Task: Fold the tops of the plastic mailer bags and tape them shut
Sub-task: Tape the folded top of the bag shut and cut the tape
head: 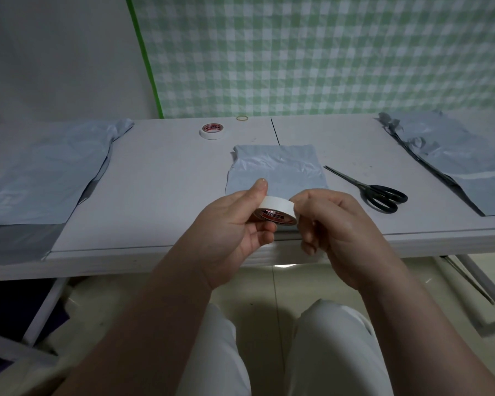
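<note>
Tape roll (275, 210) is gripped by the left hand (235, 224) and pinched by the right hand (335, 221). The mailer bag (277, 167) is laid just beyond at 12 o'clock, lengthwise 12-to-6.

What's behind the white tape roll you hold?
The pale blue plastic mailer bag on the white table. The left hand, right hand and white tape roll hide its near edge.

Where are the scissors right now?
In the head view, the scissors lie on the white table, just right of the centre mailer bag, left of the right-hand bag pile.
</note>
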Motion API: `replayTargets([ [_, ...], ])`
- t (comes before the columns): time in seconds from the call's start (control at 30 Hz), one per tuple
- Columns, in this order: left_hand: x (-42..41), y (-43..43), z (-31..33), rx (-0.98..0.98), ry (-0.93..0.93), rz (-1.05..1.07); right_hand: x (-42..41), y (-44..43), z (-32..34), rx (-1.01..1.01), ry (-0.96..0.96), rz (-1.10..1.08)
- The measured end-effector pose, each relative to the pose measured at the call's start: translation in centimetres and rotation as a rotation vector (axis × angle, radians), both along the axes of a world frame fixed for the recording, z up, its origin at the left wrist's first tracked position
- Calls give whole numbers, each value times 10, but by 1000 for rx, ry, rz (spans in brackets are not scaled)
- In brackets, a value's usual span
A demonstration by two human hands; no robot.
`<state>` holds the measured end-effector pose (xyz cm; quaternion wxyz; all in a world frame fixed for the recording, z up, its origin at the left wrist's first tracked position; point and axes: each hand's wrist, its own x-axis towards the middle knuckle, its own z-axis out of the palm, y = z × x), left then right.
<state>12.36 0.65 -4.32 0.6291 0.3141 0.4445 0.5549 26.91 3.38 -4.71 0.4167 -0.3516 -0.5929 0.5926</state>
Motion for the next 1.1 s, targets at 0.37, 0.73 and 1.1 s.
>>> replayTargets([
  [0.37, 2, 2, -1, -77, -48, 4, 15, 3, -6, 68, -44, 123],
  [0.73, 5, -3, -9, 774, 1409, 434, 4, 0, -4, 442, -454, -216],
  [1.1, 3, -4, -4, 802, 1530, 432, 6, 1, -4, 750, -605, -276],
])
